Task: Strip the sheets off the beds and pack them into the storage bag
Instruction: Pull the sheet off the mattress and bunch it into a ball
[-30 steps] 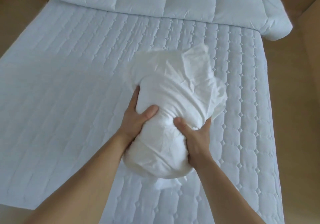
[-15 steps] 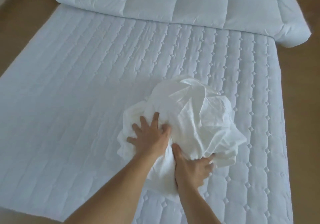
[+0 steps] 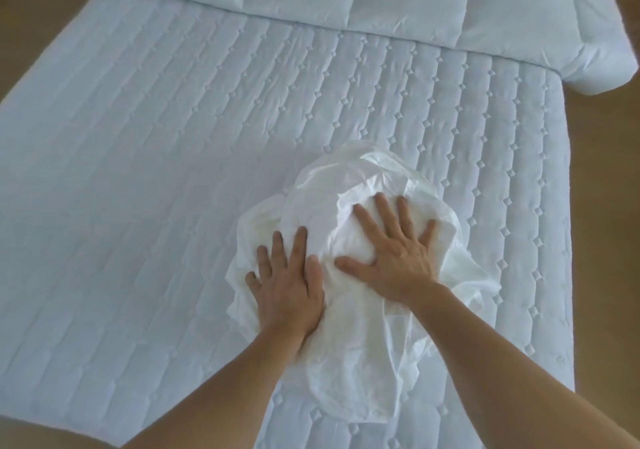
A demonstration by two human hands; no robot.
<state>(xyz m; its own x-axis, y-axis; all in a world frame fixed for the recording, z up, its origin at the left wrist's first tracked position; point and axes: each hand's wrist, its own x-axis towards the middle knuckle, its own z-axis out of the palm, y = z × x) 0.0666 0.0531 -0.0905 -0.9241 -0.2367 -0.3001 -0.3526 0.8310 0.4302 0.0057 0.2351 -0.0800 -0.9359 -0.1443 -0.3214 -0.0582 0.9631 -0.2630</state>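
Head view: left hand (image 3: 289, 292) and right hand (image 3: 393, 251), fingers straight and spread, are pressing flat on the crumpled white sheet (image 3: 349, 355), which is lying bunched on the quilted mattress (image 3: 156, 171).

Sheet bundle (image 3: 360, 327) on mattress (image 3: 138, 188) (near side)

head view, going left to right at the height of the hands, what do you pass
quilted mattress pad → left hand → right hand → brown floor; the crumpled sheet spans both hands, so it is left out
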